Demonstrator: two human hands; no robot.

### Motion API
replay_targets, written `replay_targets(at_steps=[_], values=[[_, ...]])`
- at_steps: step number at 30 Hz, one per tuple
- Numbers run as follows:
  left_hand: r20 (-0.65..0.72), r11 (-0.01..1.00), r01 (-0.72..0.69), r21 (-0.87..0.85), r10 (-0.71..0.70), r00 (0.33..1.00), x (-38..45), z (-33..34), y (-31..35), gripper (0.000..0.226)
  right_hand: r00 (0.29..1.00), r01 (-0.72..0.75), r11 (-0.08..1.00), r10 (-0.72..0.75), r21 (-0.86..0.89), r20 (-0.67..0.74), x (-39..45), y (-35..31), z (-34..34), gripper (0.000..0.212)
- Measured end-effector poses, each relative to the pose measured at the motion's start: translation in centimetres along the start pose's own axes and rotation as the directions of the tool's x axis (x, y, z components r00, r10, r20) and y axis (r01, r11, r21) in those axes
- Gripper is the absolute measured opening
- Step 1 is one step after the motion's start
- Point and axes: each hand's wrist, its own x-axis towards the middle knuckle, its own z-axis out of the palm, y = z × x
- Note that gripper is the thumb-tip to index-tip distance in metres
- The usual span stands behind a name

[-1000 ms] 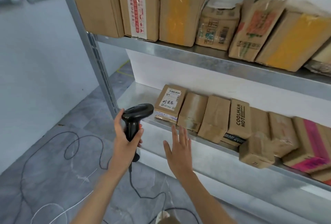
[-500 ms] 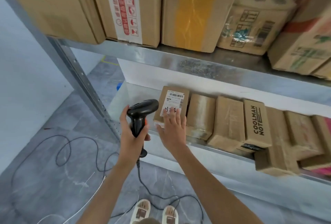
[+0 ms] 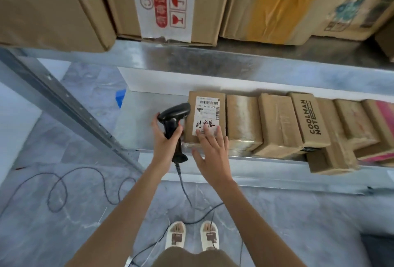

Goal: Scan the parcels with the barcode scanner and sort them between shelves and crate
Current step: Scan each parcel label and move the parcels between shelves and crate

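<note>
Left hand [image 3: 165,138] gripped barcode scanner [image 3: 173,117] just left of labelled parcel [image 3: 205,117] on lower shelf [image 3: 136,121], right hand [image 3: 211,149] flat, fingers straight on parcel's near end.

Black barcode scanner [image 3: 173,115]; brown parcel [image 3: 205,117] with white label [image 3: 207,117]; yellow-taped box [image 3: 275,4] above.

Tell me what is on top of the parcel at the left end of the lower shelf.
A white label with a barcode and handwriting lies on the parcel. The right hand rests flat on it, covering the label's bottom edge.
</note>
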Motion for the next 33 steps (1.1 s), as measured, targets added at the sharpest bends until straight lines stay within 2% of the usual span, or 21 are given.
replay_targets(at_steps=[3,7,9,12,13,16,19,21,25,28,30,33], values=[[0.0,0.999,0.027,-0.04,-0.027,1.0,0.3,-0.5,-0.1,0.072,0.98,-0.018,0.985,0.051,0.172,-0.191,0.4,-0.3,-0.1,0.039],[-0.097,1.0,-0.014,0.001,0.014,0.995,-0.9,-3.8,-0.9,0.074,0.967,-0.068,0.927,0.153,0.37,-0.206,-0.5,-2.4,-0.5,0.038],[-0.14,0.999,-0.018,0.026,0.022,0.99,-1.3,-6.0,-1.1,0.075,0.956,-0.168,0.885,0.254,0.434,-0.148,-0.2,-2.7,-1.0,0.045],[-0.17,1.0,0.017,0.005,-0.016,0.985,-0.7,-7.8,-0.6,0.075,0.888,-0.441,0.761,0.448,0.475,0.105,2.5,-2.1,-1.7,0.075],[-0.166,0.999,0.038,-0.027,-0.042,0.985,-0.3,-7.7,-0.4,0.073,0.874,-0.474,0.713,0.451,0.517,0.179,3.2,-2.1,-1.7,0.079],[-0.086,0.984,0.122,-0.134,-0.134,0.987,0.4,-6.6,0.0,0.067,0.897,-0.425,0.584,0.372,0.692,0.237,3.8,-2.8,-0.4,0.061],[-0.081,0.965,0.155,-0.214,-0.175,0.981,-0.7,-5.9,0.2,0.064,0.905,-0.387,0.466,0.355,0.796,0.233,2.3,-3.1,0.3,0.066],[-0.085,0.951,0.156,-0.266,-0.185,0.979,-2.0,-6.1,0.4,0.061,0.929,-0.335,0.503,0.319,0.797,0.189,1.2,-3.5,-0.2,0.061],[-0.021,0.93,0.173,-0.324,-0.189,0.982,-4.7,-6.2,0.8,0.061,0.962,-0.204,0.692,0.273,0.692,0.011,-1.4,-4.7,-1.9,0.054],[0.001,0.935,0.13,-0.33,-0.137,0.991,-6.5,-5.7,1.3,0.062,0.946,-0.126,0.716,0.295,0.687,-0.134,-3.1,-5.0,-2.4,0.058],[-0.016,0.952,0.033,-0.305,-0.039,0.999,-7.5,-5.6,2.0,0.064,0.936,-0.078,0.744,0.284,0.664,-0.209,-4.0,-5.1,-2.8,0.058],[-0.004,0.958,-0.232,-0.166,0.235,0.972,-8.4,-6.2,3.6,0.07,0.891,-0.011,0.868,0.234,0.496,-0.39,-4.7,-4.6,-3.8,0.059]])
